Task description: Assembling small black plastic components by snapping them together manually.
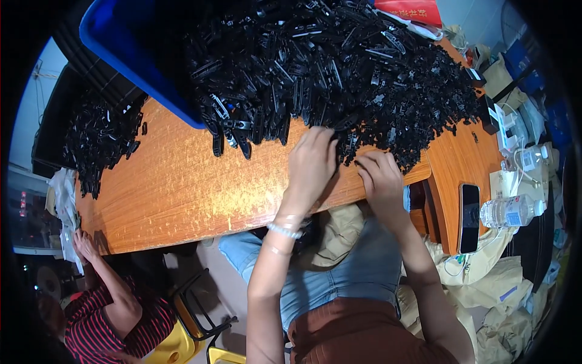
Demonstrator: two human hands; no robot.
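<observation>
A big heap of long black plastic pieces (285,67), some with shiny metal strips, covers the far side of the wooden table (200,182). To its right spreads a heap of much smaller black parts (418,91). My left hand (311,159), with a bracelet at the wrist, reaches to the near edge where the two heaps meet; its fingers are curled down, and whatever they hold is hidden. My right hand (382,177) is at the table's near edge beside the small parts. Its fingers are bent together, their tips against some small black parts I cannot tell apart.
A blue bin (139,67) tilts at the far left. Another pile of black pieces (103,139) lies at the left end, near another person's hand (85,244). At right are a phone (468,218), a water bottle (509,211) and cables. A red package (412,11) lies behind the heap.
</observation>
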